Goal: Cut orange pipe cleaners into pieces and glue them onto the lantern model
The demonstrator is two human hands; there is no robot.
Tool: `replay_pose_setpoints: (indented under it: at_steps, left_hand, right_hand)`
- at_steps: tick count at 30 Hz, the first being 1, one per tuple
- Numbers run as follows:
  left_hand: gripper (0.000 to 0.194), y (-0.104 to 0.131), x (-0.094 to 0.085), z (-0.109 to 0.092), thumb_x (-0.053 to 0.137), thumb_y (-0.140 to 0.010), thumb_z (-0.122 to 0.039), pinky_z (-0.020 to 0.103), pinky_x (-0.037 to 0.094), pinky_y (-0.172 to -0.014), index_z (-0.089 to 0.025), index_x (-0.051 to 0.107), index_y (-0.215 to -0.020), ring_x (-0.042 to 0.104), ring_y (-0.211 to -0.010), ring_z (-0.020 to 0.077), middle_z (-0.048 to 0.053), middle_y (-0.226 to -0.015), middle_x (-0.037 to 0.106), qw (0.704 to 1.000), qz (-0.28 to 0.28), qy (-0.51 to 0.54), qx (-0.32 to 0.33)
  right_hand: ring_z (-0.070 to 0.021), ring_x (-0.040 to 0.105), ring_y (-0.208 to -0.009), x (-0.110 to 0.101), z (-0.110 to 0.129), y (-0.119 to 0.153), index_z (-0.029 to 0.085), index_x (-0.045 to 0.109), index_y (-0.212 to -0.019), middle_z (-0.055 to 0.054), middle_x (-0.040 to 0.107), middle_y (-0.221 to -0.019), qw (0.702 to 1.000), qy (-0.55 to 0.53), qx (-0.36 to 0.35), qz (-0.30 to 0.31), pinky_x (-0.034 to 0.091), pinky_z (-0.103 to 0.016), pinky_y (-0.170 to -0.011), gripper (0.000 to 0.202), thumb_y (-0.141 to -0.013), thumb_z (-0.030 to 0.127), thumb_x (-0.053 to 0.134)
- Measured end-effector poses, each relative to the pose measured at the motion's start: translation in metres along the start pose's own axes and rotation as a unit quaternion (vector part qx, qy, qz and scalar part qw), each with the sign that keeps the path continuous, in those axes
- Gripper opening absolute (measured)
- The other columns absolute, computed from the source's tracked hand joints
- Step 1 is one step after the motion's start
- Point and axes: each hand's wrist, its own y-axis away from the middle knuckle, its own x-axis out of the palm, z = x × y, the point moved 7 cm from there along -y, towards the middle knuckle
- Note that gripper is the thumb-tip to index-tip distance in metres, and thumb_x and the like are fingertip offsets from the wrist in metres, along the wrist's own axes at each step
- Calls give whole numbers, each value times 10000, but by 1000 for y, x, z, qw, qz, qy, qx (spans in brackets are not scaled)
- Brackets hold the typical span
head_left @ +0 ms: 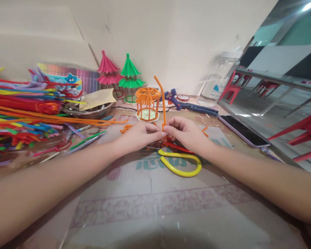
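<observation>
An orange pipe cleaner [163,103] stands upright between my hands, its top bent to the left. My left hand [145,136] pinches its lower end with thumb and index finger. Close against it, my right hand [184,133] has its fingers closed on the same piece. Just behind them sits an orange round pavilion model [148,103] on a pale base. Scissors with yellow handles [182,173] lie just below the hands, their blades partly hidden. More short orange pieces [125,128] lie beside my left hand.
Bundles of coloured pipe cleaners [23,114] fill the left side, near a metal bowl [93,110]. Pink [109,69] and green [129,77] towers stand behind. A glue gun [172,98], pliers [199,109], a clear jug [215,86] and a phone [243,130] are at the right.
</observation>
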Motion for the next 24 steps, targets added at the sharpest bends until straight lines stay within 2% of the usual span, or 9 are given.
replay_pose_setpoints:
  at_steps: [7, 16, 20, 24]
  left_hand:
    - [297, 2, 0, -3, 590, -848, -388, 208, 420, -575, -141, 755, -848, 566, -616, 103, 3, -718, 705, 999, -13, -30, 10]
    - [297, 2, 3, 2, 585, -854, -384, 222, 454, -622, -137, 748, -874, 620, -685, 138, 31, -792, 735, 1000, 12, -11, 9]
    - [330, 3, 5, 2, 574, -866, -395, 244, 482, -711, -133, 725, -999, 643, -790, 163, 52, -934, 739, 1000, 18, 17, 5]
    - [344, 6, 7, -4, 548, -884, -390, 256, 478, -727, -113, 723, -986, 642, -821, 180, 67, -941, 729, 999, 28, 14, 26]
  right_hand:
    - [-88, 518, -583, 1, -2, -1, 183, 598, -815, 24, 607, -718, 1000, -10, 17, 6, 439, -231, -563, 182, -812, 362, 632]
    - [-95, 524, -584, 1, 0, -1, 165, 621, -774, 19, 613, -688, 999, 16, 32, 4, 423, -228, -547, 214, -765, 372, 676]
    - [-101, 531, -592, 0, 3, -1, 170, 614, -779, 22, 613, -691, 999, 15, 31, -13, 431, -238, -572, 205, -779, 371, 656]
    - [-115, 550, -605, 2, 6, 1, 180, 608, -755, 18, 619, -683, 999, 24, 18, -32, 439, -247, -578, 194, -782, 368, 648]
